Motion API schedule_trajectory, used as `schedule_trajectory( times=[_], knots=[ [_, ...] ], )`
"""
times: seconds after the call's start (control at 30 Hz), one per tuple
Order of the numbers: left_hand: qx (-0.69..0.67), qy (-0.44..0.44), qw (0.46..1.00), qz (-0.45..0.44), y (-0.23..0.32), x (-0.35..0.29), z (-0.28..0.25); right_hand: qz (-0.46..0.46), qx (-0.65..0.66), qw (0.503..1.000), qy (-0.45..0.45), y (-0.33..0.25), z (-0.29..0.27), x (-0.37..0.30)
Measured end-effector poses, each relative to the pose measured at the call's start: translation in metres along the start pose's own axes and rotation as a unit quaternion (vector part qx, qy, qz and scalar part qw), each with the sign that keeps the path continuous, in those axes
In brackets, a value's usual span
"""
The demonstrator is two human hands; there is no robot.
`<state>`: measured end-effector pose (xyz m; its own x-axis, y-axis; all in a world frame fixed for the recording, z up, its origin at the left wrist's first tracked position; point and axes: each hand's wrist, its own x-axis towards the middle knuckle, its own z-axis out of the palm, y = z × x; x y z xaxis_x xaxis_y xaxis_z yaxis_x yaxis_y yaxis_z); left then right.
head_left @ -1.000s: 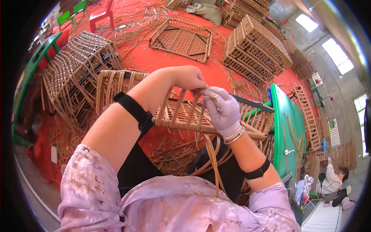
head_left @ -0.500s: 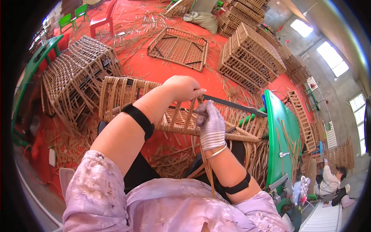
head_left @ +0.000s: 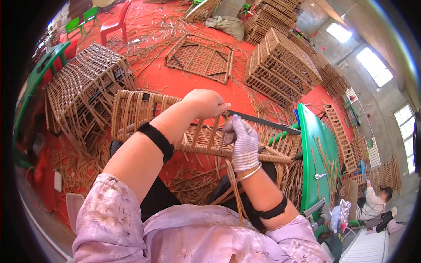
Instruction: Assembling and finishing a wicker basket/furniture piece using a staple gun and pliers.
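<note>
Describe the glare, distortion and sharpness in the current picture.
In the head view, the two upper windows at right are washed out by glare; the same head view has a dark fisheye border, with straight edges bending toward the rim; also in the head view, the right hand is sharp enough to show its glove's stripes.

No text, label, brand, number or sign can be read; nothing legible stands on the basket (head_left: 206,150), the green desk (head_left: 312,175) or the grey wall (head_left: 383,109).
</note>
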<state>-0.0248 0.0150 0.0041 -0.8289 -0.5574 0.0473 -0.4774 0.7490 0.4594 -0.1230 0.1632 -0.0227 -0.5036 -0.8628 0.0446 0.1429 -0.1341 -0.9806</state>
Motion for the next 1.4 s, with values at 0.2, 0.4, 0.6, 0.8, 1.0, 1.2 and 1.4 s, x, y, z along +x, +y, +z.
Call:
schedule_trajectory(
  times=[0.2,0.4,0.6,0.8,1.0,1.2,1.4],
  knots=[
    [0.006,-0.004,1.000,-0.005,0.003,-0.001,-0.002,-0.101,-0.255,0.961,-0.025,-0.037,-0.015,0.045],
    [0.039,-0.025,0.999,-0.011,0.008,-0.003,-0.005,-0.272,-0.580,0.767,-0.020,-0.036,-0.019,0.113],
    [0.013,0.039,0.999,0.010,0.006,-0.003,0.005,0.030,-0.644,0.724,-0.243,-0.023,-0.024,0.153],
    [-0.092,0.137,0.975,0.145,0.000,0.000,0.011,0.003,-0.710,0.593,-0.380,-0.003,-0.029,0.180],
    [-0.142,0.007,0.986,0.092,0.003,0.015,-0.001,0.173,-0.647,0.684,-0.289,-0.014,-0.026,0.163],
    [-0.165,-0.103,0.977,0.085,-0.004,0.025,-0.014,-0.398,-0.503,0.767,0.010,-0.016,-0.039,0.074],
    [-0.239,-0.144,0.957,0.076,-0.012,0.032,-0.010,-0.120,-0.505,0.854,-0.040,0.004,-0.057,0.029]
  ],
)
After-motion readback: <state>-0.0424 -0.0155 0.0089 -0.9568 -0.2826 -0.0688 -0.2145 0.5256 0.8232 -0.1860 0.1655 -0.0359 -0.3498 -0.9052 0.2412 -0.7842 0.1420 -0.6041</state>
